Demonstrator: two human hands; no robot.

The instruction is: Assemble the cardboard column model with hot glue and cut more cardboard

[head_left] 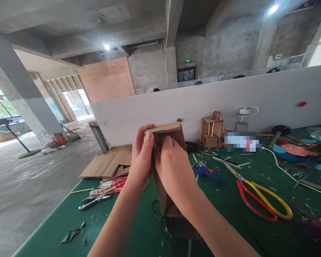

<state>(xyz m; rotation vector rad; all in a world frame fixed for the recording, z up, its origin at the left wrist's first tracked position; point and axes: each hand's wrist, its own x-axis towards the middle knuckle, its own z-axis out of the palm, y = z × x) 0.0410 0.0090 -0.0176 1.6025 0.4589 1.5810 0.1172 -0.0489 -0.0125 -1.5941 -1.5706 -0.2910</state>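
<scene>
A tall, narrow cardboard box (163,192) stands upright in front of me on the green table, its open side toward me. My left hand (142,146) is closed around its upper left edge, the thumb near the top corner. Inside the upper part of the box, just under its top panel, my right hand (173,160) is curled with fingers together. The fingertips are hidden, so what they pinch cannot be made out. A thin dark cord (156,210) loops beside the lower part of the box.
Corrugated cardboard (107,162), pliers (95,200) and red-white packets (116,185) lie to the left. On the right are red-and-yellow-handled scissors (256,196), a blue glue gun (203,171) and a white cable (279,167). A small cardboard model (211,132) and a bottle (242,121) stand by the white partition (155,110).
</scene>
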